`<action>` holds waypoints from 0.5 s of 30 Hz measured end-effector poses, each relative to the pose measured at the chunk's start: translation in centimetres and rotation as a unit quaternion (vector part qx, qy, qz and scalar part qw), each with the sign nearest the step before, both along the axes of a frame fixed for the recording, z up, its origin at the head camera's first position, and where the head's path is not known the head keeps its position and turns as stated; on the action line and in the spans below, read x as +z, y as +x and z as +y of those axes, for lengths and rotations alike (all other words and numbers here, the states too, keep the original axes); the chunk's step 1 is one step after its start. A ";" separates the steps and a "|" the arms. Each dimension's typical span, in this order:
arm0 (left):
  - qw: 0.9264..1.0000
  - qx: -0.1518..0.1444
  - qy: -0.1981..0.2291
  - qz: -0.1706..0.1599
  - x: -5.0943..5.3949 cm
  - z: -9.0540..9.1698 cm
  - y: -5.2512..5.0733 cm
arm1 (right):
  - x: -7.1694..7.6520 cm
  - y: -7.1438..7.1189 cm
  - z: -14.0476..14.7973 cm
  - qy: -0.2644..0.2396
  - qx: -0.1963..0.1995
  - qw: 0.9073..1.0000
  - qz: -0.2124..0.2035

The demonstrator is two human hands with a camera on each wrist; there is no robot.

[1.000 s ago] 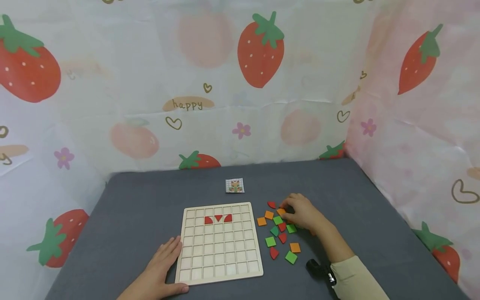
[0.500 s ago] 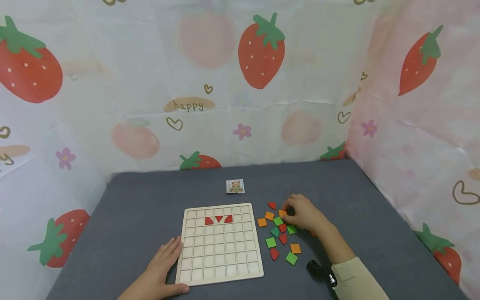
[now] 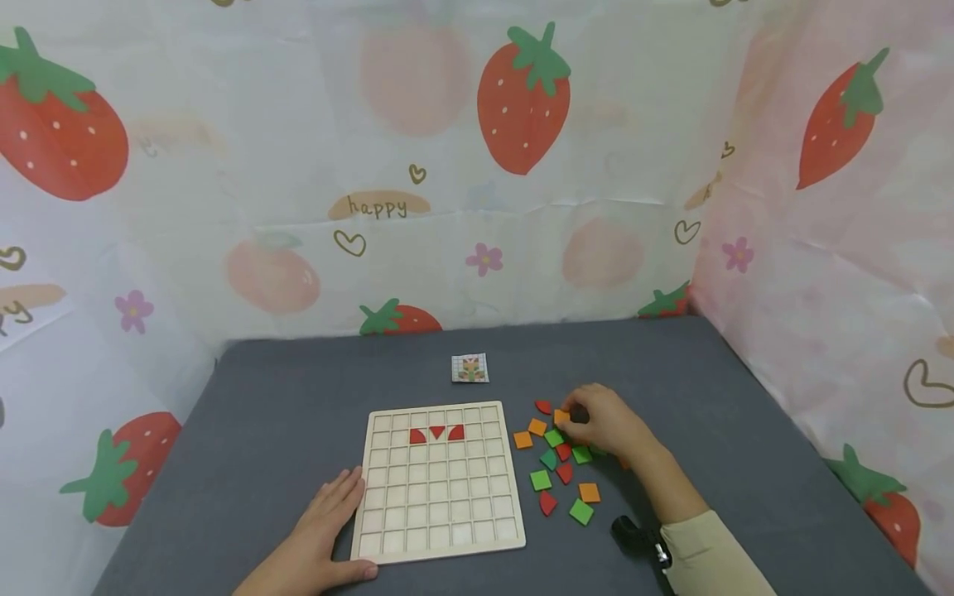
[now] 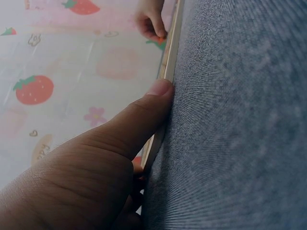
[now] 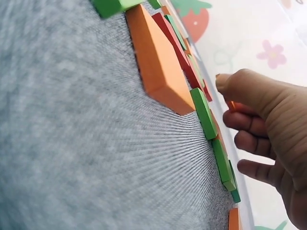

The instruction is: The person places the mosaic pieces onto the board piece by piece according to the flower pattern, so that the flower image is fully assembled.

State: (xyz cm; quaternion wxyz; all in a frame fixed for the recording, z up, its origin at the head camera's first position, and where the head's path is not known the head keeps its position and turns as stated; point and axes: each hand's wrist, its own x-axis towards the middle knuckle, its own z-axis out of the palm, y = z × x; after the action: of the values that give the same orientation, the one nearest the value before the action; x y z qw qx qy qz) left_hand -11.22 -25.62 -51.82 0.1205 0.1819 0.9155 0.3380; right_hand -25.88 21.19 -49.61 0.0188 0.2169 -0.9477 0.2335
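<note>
My left hand (image 3: pixel 320 523) lies at the near left corner of a pale wooden grid board (image 3: pixel 440 483). Its fingers run along the left side while the thumb (image 4: pixel 152 98) touches the front edge. Two red quarter-round tiles flank a red triangle tile (image 3: pixel 436 432) in the board's upper rows. At the far side of the loose tiles, my right hand (image 3: pixel 600 420) pinches an orange square tile (image 3: pixel 562 417) between thumb and fingers. In the right wrist view, my right hand (image 5: pixel 268 120) covers most of that tile.
Loose orange, green and red tiles lie right of the board, including a green square (image 3: pixel 581 511) and an orange square (image 3: pixel 589 492). A small printed pattern card (image 3: pixel 470 368) lies behind the board. Strawberry-print cloth (image 3: pixel 417 165) surrounds the grey table (image 3: pixel 298 397).
The orange square tile in my right hand's pinch has risen slightly. My left hand has stayed at the board's corner. The head view has shifted a little.
</note>
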 end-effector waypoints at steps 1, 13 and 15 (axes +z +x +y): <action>1.000 -0.001 0.001 0.001 0.0 0.0 0.0 | 0.1 0.0 -0.1 -0.003 0.001 1.000 0.002; 1.000 -0.003 0.000 0.005 -0.2 -0.2 -0.1 | 1.0 0.3 -0.6 -0.029 0.040 0.997 0.050; 1.000 -0.003 0.002 0.004 -0.1 -0.2 -0.1 | 1.5 0.4 -0.7 -0.035 0.048 0.996 0.061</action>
State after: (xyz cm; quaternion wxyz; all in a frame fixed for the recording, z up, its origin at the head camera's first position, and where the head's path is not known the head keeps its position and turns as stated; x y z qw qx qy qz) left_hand -11.36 -25.80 -51.97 0.1173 0.1860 0.9149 0.3385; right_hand -25.48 20.50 -48.16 0.0730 0.2753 -0.9244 0.2538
